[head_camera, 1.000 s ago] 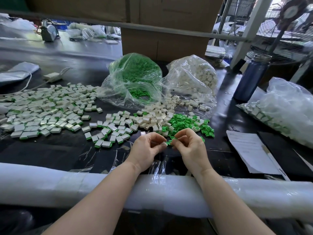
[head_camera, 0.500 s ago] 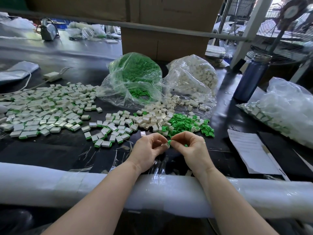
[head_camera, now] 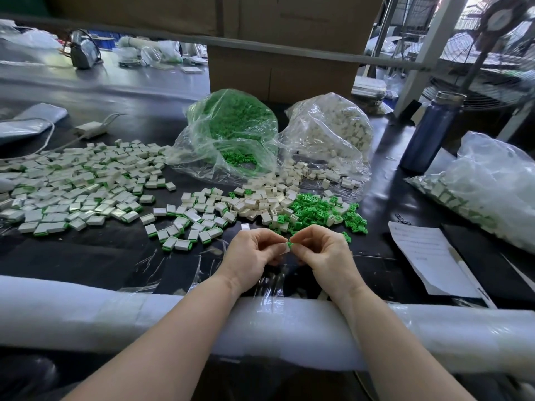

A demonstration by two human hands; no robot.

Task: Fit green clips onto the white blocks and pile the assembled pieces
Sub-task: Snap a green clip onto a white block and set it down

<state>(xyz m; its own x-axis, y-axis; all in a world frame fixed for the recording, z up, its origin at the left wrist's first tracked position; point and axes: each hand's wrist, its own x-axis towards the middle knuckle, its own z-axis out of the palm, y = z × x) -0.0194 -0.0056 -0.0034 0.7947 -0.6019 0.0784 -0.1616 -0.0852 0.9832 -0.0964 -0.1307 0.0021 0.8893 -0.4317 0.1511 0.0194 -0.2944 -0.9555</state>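
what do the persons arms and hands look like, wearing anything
Both forearms are bare up to the bottom edge of the picture: no sleeves show. The left hand and the right hand wear no gloves, and no rings, watch or bracelet can be seen. Fingernails are short and unpainted.

Small factory assembly bench; long black worktable strewn with hundreds of small plastic parts; bulk clear bags of green clips and white blocks; cardboard cartons; industrial floor fan; foam-padded table edge; more cluttered benches behind.
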